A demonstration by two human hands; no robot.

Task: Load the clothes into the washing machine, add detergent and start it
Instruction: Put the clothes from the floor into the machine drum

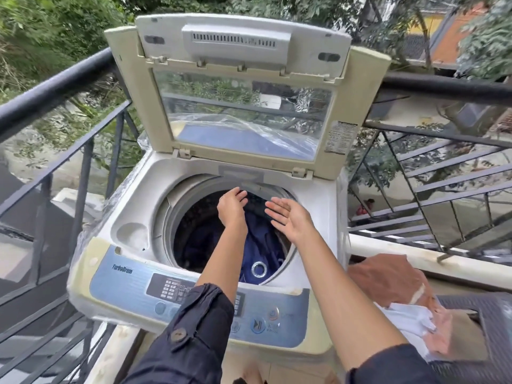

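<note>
A top-loading washing machine [130, 217] stands before me with its lid [243, 87] raised upright. Dark blue fabric [263, 245] with a metal eyelet lies inside the drum. My left hand [231, 207] and my right hand [288, 216] hover over the drum opening, fingers relaxed and empty, palms turned toward each other. The blue control panel [124, 284] runs along the machine's front edge, partly covered by my left sleeve.
Brown and white clothes [396, 284] lie in a dark basket [493, 322] to the machine's right. Black metal railings [55, 90] enclose the balcony on the left and behind. A pale ledge [388, 246] runs to the right, with stairs beyond.
</note>
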